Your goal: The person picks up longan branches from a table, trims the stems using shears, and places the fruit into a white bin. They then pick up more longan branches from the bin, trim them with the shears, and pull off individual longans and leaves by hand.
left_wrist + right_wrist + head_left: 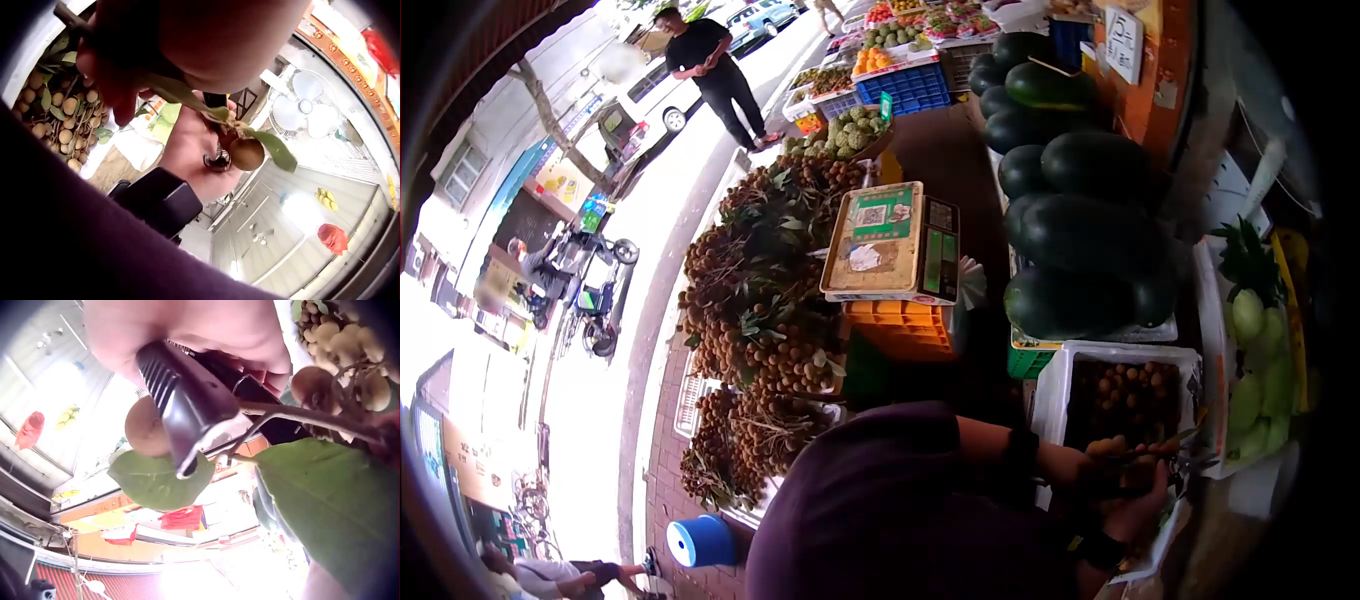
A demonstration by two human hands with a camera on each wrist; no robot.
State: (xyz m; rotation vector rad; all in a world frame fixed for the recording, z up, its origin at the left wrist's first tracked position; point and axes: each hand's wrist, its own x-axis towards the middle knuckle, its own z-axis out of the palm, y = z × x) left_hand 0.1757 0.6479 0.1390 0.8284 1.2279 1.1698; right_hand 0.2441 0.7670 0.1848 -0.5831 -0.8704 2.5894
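Over a white foam box (1052, 390) of loose longans (1130, 385), both hands work close together. My left hand (1068, 466) grips a longan branch (75, 19); a single longan (247, 154) and green leaves (280, 150) hang from its twig. In the right wrist view, my right hand (187, 325) holds dark-handled pruning shears (197, 400), whose metal end overlaps the twig near a large leaf (319, 500). A coil spring (219, 159) of the shears shows in the left wrist view. The blades are mostly hidden.
Large watermelons (1080, 230) are stacked beyond the foam box. Green mangoes (1250, 390) fill a box at the right. To the left, a scale (875, 245) stands on an orange crate (900, 325) beside heaped longan bunches (760, 270). A person (705, 60) stands by the street.
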